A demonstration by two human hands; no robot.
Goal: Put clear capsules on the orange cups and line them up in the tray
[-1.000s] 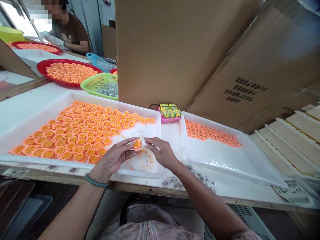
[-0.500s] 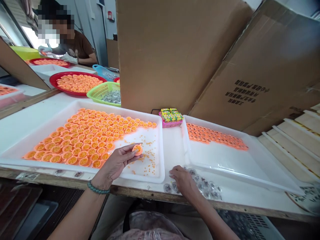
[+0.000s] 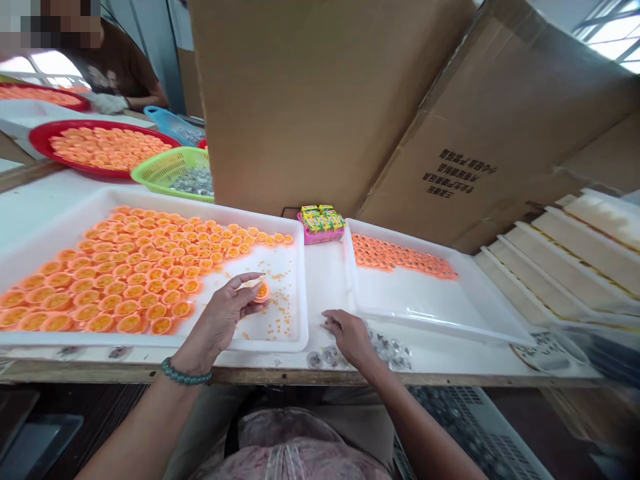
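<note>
Since 1 s ago, R hand (image 3: 350,337) has left the cup and dropped to the clear pcs (image 3: 393,350) near the front edge of the counter (image 3: 325,280). Its fingers are curled, tips close together; can't tell if they grip anything. L hand (image 3: 220,317) is pinched shut w/ thumb & fingers on one orange cup (image 3: 261,292), yellow-orange bits in it, over the R end of the L tray (image 3: 303,293). Loose bits (image 3: 280,310) lie scattered below; rows of filled cups (image 3: 115,287) take up most of that tray. R tray (image 3: 425,300) has orange pcs (image 3: 400,253) along its far side. Btwn trays, at the back: pink basket (image 3: 325,237) w/ yellow-green packs (image 3: 323,219), nr the cardboard (image 3: 300,100).
</note>
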